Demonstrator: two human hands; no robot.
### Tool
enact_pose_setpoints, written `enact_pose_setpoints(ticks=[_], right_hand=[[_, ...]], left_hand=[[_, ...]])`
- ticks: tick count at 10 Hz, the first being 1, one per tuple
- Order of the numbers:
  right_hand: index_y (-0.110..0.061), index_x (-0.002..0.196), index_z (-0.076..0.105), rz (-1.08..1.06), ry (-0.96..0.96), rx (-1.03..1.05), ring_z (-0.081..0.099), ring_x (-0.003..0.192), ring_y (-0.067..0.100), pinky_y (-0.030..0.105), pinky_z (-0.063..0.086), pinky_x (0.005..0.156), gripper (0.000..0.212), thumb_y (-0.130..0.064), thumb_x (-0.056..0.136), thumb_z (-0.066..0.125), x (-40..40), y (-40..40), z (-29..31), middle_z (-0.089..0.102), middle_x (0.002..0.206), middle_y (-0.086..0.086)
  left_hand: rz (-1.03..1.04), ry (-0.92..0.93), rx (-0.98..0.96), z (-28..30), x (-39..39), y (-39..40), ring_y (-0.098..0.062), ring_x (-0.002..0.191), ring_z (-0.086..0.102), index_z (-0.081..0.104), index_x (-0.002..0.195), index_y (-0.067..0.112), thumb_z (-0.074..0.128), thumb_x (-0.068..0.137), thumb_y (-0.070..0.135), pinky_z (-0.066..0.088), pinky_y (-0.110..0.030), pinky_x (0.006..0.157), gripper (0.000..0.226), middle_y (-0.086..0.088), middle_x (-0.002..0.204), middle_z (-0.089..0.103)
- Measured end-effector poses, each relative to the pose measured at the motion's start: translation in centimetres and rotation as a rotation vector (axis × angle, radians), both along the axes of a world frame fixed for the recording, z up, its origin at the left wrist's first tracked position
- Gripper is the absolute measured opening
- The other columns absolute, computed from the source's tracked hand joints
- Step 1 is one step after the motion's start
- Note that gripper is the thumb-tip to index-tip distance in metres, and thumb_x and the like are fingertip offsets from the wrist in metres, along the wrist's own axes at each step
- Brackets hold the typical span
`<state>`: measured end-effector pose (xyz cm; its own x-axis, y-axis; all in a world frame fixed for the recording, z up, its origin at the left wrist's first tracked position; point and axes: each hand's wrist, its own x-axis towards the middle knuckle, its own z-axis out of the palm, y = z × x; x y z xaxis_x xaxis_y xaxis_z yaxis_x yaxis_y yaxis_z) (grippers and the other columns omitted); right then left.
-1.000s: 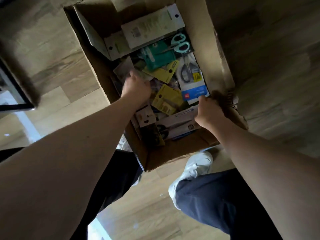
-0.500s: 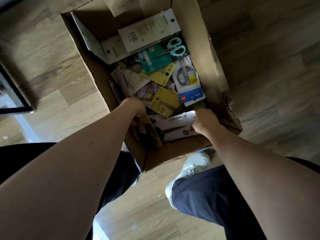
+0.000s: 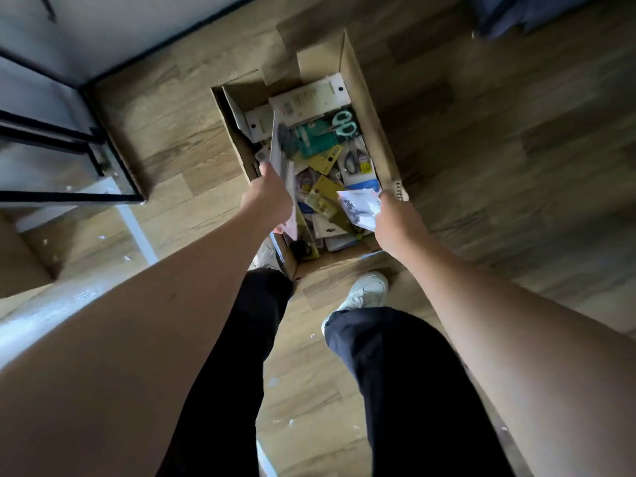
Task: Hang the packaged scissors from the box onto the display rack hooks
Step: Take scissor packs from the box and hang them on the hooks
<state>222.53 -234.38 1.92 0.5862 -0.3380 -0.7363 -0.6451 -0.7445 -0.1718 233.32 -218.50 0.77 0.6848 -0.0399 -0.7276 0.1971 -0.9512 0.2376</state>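
Note:
An open cardboard box on the wooden floor holds several packaged scissors, among them a mint-handled pair and yellow cards. My left hand grips a long pack of dark-handled scissors, lifted above the box's left side and seen nearly edge-on. My right hand holds a white scissors pack above the box's near right corner.
A black metal rack frame stands on the floor to the left of the box. My legs in dark trousers and a white shoe are just in front of the box. A dark object lies at the top right.
Both hands have risen out of the box, each with a scissors pack. The camera has pulled back and up, so the box looks smaller and the rack frame shows at left.

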Motion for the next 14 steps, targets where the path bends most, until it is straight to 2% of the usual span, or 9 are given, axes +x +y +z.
enact_pose_setpoints(ticks=[2, 3, 4, 5, 7, 8, 10, 11, 14], right_hand=[[-0.003, 0.123, 0.044, 0.029, -0.161, -0.003, 0.057, 0.104, 0.04, 0.031, 0.034, 0.067, 0.028, -0.005, 0.095, 0.043, 0.1, -1.2, 9.8, 0.059, 0.114, 0.024], [-0.005, 0.119, 0.044, 0.053, -0.209, -0.018, 0.059, 0.099, 0.041, 0.032, 0.035, 0.065, 0.023, -0.006, 0.096, 0.042, -0.1, -1.6, 14.2, 0.061, 0.109, 0.024], [-0.005, 0.119, 0.044, 0.075, -0.249, -0.041, 0.059, 0.097, 0.041, 0.032, 0.035, 0.064, 0.024, -0.005, 0.095, 0.043, -0.2, -1.9, 18.9, 0.061, 0.107, 0.023], [-0.007, 0.119, 0.044, 0.12, -0.299, -0.051, 0.061, 0.095, 0.039, 0.032, 0.038, 0.063, 0.024, -0.007, 0.096, 0.044, -0.3, -1.8, 23.3, 0.062, 0.107, 0.021], [-0.008, 0.11, 0.045, 0.226, -0.406, -0.068, 0.063, 0.091, 0.035, 0.03, 0.037, 0.059, 0.013, -0.012, 0.097, 0.045, 1.1, -1.6, 30.8, 0.064, 0.103, 0.017], [-0.01, 0.098, 0.045, 0.211, -0.524, -0.07, 0.064, 0.086, 0.036, 0.032, 0.035, 0.055, 0.007, -0.017, 0.098, 0.043, 1.9, -1.8, 34.0, 0.067, 0.095, 0.016], [-0.013, 0.092, 0.045, 0.185, -0.613, -0.097, 0.059, 0.082, 0.033, 0.029, 0.03, 0.057, 0.011, -0.022, 0.098, 0.043, 3.8, -2.4, 39.7, 0.066, 0.099, 0.016], [-0.01, 0.094, 0.05, 0.126, -0.656, -0.1, 0.055, 0.075, 0.027, 0.028, 0.031, 0.052, 0.015, -0.023, 0.099, 0.043, 4.4, -1.9, 41.1, 0.067, 0.098, 0.012], [-0.014, 0.086, 0.051, 0.077, -0.69, 0.055, 0.063, 0.078, 0.019, 0.034, 0.051, 0.058, 0.019, -0.025, 0.099, 0.043, 5.9, 1.3, 41.4, 0.065, 0.088, 0.003]], left_hand=[[0.158, -0.034, -0.109, 12.4, 0.1, -0.6, -0.028, 0.073, 0.063, 0.049, 0.121, 0.014, 0.036, 0.098, 0.012, 0.056, -0.035, 0.056, 0.027, -0.011, 0.093, 0.06], [0.253, -0.038, -0.147, 17.3, -0.3, -0.3, -0.023, 0.063, 0.063, 0.057, 0.087, 0.016, 0.047, 0.094, 0.013, 0.057, -0.034, 0.056, 0.013, -0.009, 0.087, 0.062], [0.248, 0.0, -0.193, 22.0, -0.8, -0.4, -0.018, 0.063, 0.062, 0.055, 0.082, 0.015, 0.063, 0.087, 0.018, 0.057, -0.029, 0.061, 0.01, -0.003, 0.075, 0.059], [0.213, 0.073, -0.176, 25.9, -1.1, -0.7, -0.018, 0.08, 0.065, 0.061, 0.11, 0.006, 0.064, 0.086, 0.018, 0.057, -0.03, 0.067, 0.027, -0.006, 0.096, 0.066], [0.204, -0.24, -0.082, 33.3, -0.9, 0.0, -0.028, 0.087, 0.059, 0.042, 0.13, 0.018, 0.059, 0.078, -0.003, 0.049, -0.031, 0.065, 0.058, -0.008, 0.097, 0.06], [0.246, -0.374, -0.119, 36.2, -0.7, 0.6, -0.029, 0.077, 0.058, 0.036, 0.131, 0.019, 0.054, 0.08, -0.007, 0.047, -0.033, 0.058, 0.06, -0.007, 0.082, 0.055], [0.383, -0.513, -0.043, 41.5, 0.0, 3.0, -0.024, 0.074, 0.05, 0.062, 0.102, 0.015, 0.057, 0.088, 0.022, 0.037, -0.028, 0.061, 0.016, -0.008, 0.093, 0.066], [0.437, -0.52, -0.086, 43.1, 0.2, 4.7, -0.029, 0.076, 0.059, 0.068, 0.089, 0.013, 0.059, 0.087, 0.035, 0.039, -0.027, 0.06, 0.024, -0.01, 0.086, 0.068], [0.511, -0.619, -0.308, 45.5, 0.2, 9.6, -0.028, 0.075, 0.051, 0.057, 0.099, 0.005, 0.038, 0.096, 0.01, 0.037, -0.031, 0.063, 0.02, -0.016, 0.093, 0.063]])
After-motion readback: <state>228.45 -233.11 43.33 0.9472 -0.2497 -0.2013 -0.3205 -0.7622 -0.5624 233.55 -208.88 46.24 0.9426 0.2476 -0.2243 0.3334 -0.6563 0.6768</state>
